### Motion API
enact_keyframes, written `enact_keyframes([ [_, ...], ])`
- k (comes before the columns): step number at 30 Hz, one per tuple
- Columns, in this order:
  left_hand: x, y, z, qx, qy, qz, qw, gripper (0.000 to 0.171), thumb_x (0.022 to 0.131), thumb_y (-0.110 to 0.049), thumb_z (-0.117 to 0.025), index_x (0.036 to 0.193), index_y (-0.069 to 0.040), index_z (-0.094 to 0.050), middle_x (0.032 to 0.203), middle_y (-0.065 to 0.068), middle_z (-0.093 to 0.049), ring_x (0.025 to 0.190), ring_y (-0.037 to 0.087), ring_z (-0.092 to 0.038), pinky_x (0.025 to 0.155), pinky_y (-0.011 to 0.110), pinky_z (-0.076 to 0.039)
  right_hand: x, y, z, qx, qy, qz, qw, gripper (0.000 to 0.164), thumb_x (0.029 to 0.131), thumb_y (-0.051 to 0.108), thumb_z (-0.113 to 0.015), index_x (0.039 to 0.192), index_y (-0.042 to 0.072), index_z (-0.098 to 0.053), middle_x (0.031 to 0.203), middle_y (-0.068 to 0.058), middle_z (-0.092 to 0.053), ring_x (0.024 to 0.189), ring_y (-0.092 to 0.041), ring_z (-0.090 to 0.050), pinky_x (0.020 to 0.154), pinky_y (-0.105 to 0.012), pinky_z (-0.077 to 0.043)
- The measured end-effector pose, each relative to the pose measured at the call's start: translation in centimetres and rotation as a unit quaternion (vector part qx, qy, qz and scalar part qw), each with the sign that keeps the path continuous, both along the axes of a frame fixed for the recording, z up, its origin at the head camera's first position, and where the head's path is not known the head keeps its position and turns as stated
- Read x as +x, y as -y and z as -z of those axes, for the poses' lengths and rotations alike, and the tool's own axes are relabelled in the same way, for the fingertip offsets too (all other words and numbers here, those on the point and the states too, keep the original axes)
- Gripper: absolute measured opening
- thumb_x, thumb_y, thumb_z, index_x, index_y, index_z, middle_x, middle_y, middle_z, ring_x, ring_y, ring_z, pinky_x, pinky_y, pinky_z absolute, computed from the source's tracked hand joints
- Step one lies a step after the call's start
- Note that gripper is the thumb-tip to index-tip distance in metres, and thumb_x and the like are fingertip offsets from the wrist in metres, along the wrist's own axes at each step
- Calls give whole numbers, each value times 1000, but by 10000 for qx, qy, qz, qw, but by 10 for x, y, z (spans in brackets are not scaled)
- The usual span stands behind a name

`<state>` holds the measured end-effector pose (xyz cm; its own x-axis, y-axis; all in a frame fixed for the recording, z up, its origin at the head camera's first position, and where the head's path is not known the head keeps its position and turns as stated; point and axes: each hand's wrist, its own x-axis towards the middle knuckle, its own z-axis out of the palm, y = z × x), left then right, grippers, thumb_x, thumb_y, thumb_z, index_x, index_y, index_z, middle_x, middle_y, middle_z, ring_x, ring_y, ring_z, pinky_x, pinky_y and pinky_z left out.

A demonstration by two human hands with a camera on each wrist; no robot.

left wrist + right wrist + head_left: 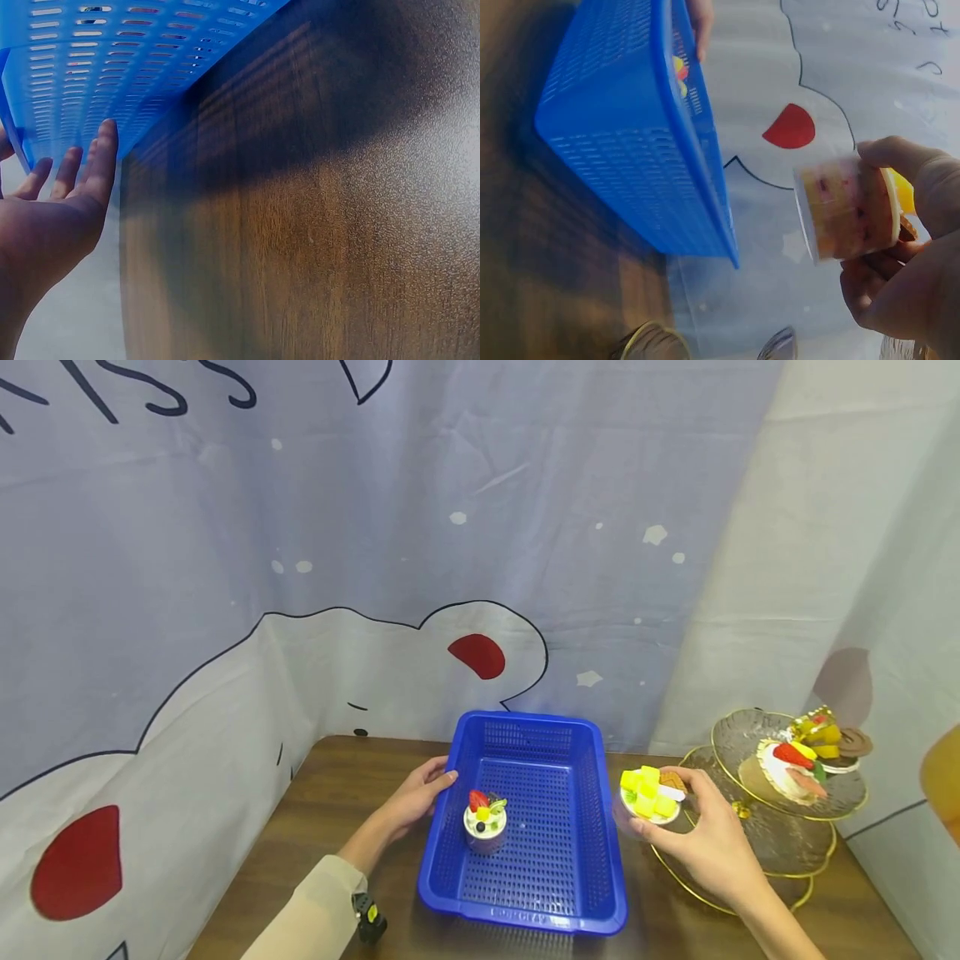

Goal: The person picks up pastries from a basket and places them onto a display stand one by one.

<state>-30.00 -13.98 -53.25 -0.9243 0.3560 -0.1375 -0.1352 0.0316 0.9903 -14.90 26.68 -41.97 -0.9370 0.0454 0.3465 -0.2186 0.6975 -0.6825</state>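
Observation:
A blue plastic basket (pixel 525 922) with perforated walls stands on the table. My left hand (pixel 414 795) holds its left rim, thumb over the edge and fingers (pixel 101 161) extended along the outer wall. Inside the basket, toward its left side, a small dessert cup (pixel 485 831) topped with fruit stands upright. Just off the basket's right rim, my right hand (pixel 708 835) grips another dessert cup (pixel 651 797) between thumb and fingers. Yellow cubes and a brown biscuit top it. Its clear side (pixel 847 210) shows pink and tan layers in the right wrist view.
A tiered glass stand (pixel 795 835) with gold rims is at the right, close behind my right hand. On its top tier are a fruit-topped dessert (pixel 780 768) and a chocolate one (pixel 840 762). A printed curtain (pixel 375 543) hangs behind the wooden table (pixel 330 785).

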Motion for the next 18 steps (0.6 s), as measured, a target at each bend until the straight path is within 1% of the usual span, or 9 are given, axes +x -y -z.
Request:
enact_keyframes([
  [1, 0, 0, 0, 0, 2, 6, 10000, 53, 111, -23, -57, 157, -1, -42, 149, 28, -54, 106, 28, -72, 85, 47, -65, 2, -2, 2, -10, -29, 89, 10000, 75, 80, 32, -96, 138, 6, -57, 134, -12, -63, 121, -31, -59, 91, -36, -45],
  [4, 1, 1, 0, -1, 3, 25, 10000, 53, 111, -23, -57, 157, -1, -41, 149, 28, -54, 107, 27, -72, 85, 47, -65, 9, -7, 8, -22, -125, 352, 9993, 76, 79, 29, -96, 138, 3, -57, 135, -14, -61, 122, -33, -56, 92, -40, -42],
  [6, 1, 1, 0, 3, -18, 43, 10000, 54, 111, -23, -57, 157, 0, -40, 149, 29, -53, 107, 27, -72, 85, 47, -65, 13, -11, 11, -36, -139, 502, 9986, 77, 78, 28, -97, 138, 2, -56, 135, -16, -60, 122, -36, -55, 92, -44, -41],
  [8, 1, 1, 0, 6, -31, 54, 10000, 54, 111, -23, -56, 158, 1, -40, 149, 30, -53, 106, 28, -72, 84, 47, -65, 16, -16, 13, -102, -120, 652, 9977, 78, 78, 27, -97, 139, 1, -56, 136, -19, -60, 124, -40, -54, 94, -51, -40],
  [12, 1, 1, 0, 29, 8, 43, 10000, 54, 111, -22, -56, 158, 0, -40, 150, 29, -53, 106, 28, -72, 85, 46, -65, 22, -25, 17, -306, 140, 1017, 9943, 81, 80, 29, -95, 143, 0, -54, 138, -26, -58, 127, -45, -51, 98, -61, -39],
  [14, 1, 1, 0, 33, 38, 42, 10000, 54, 111, -22, -56, 158, -1, -40, 150, 28, -53, 107, 28, -72, 85, 46, -65, 23, -29, 18, -407, 276, 1241, 9910, 82, 81, 32, -94, 145, -1, -53, 140, -29, -57, 130, -47, -48, 100, -65, -38],
  [16, 1, 1, 0, 28, 20, 55, 10000, 54, 111, -23, -56, 158, -1, -40, 151, 29, -53, 108, 28, -72, 86, 46, -65, 24, -32, 20, -530, 374, 1456, 9872, 84, 82, 33, -94, 146, -1, -52, 142, -31, -55, 131, -49, -47, 101, -66, -37],
  [18, 0, 1, 1, 28, 20, 75, 10000, 55, 111, -24, -56, 158, -2, -39, 151, 29, -52, 110, 29, -71, 87, 47, -65, 23, -34, 23, -651, 408, 1693, 9826, 84, 82, 33, -93, 147, -2, -52, 142, -32, -54, 132, -49, -47, 102, -64, -37],
])
